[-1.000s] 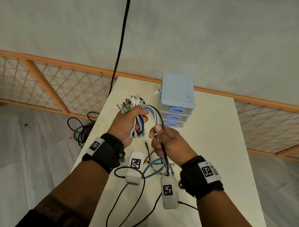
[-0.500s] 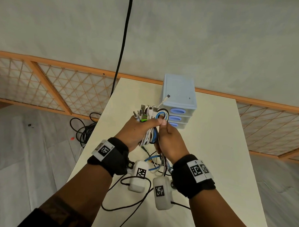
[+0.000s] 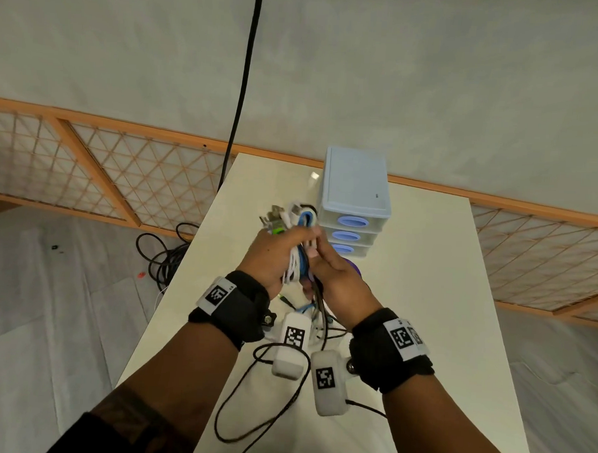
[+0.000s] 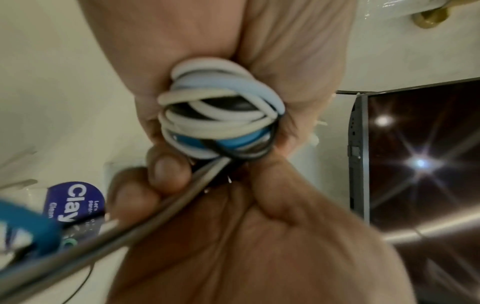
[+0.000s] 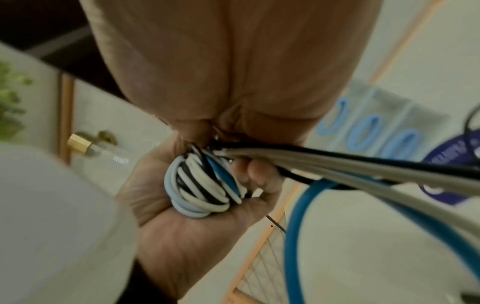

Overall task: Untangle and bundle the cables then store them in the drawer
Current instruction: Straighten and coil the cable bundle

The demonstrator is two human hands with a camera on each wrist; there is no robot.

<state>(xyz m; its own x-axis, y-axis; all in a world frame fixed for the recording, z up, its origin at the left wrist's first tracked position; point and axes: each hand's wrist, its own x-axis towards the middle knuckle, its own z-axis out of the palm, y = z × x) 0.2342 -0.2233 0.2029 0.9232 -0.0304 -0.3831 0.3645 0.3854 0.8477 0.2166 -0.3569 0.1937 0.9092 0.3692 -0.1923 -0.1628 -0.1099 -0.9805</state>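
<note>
Left hand [image 3: 272,256] is wrapped round the cable bundle [image 3: 298,257], a coil of white, pale blue, blue and black loops held above the tabletop [image 3: 424,300] near its far-left part; plug ends [image 3: 277,218] poke out of the top. Just beside it, right hand [image 3: 336,279] pinches the loose tails [image 3: 321,306] running down from the coil to the tabletop. The three-drawer unit [image 3: 355,198] stands at the far edge, all drawers closed. Judgement: cables are light, limp and springy, with a smooth jacket, so loops would likely fan open if grip loosens. Best hold is across the coil's middle, clamping all loops, not by plugs.
</note>
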